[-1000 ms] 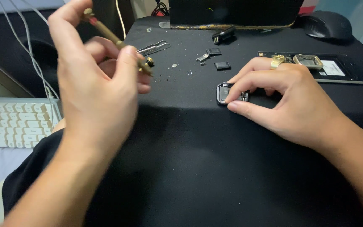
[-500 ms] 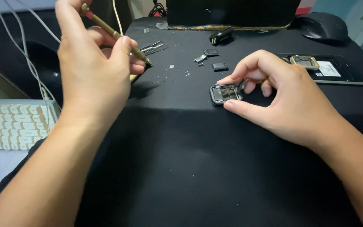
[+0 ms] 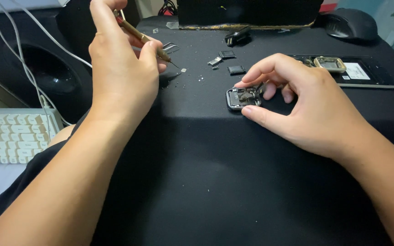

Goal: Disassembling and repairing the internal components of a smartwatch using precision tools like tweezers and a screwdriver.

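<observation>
Right hand (image 3: 306, 107) hides watch case (image 3: 243, 97) edge, screwdriver (image 3: 142, 37) top cropped

A black cloth-covered table (image 3: 197, 191) fills the frame's centre. At centre right, the small rounded-square metal watch case (image 3: 242, 97) lies on it under the right hand (image 3: 306, 107). The left hand (image 3: 121, 75), upper left, holds a slim brass screwdriver (image 3: 142, 37). 3 small dark parts (image 3: 226, 61) lie behind the case. A white keyboard (image 3: 10, 134) sits at the left edge, a black computer mouse (image 3: 349, 23) upper right.

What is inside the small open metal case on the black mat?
Inside the small case, small metal parts show. The right hand holds its edges, and its fingers cover the far right corner.
</observation>
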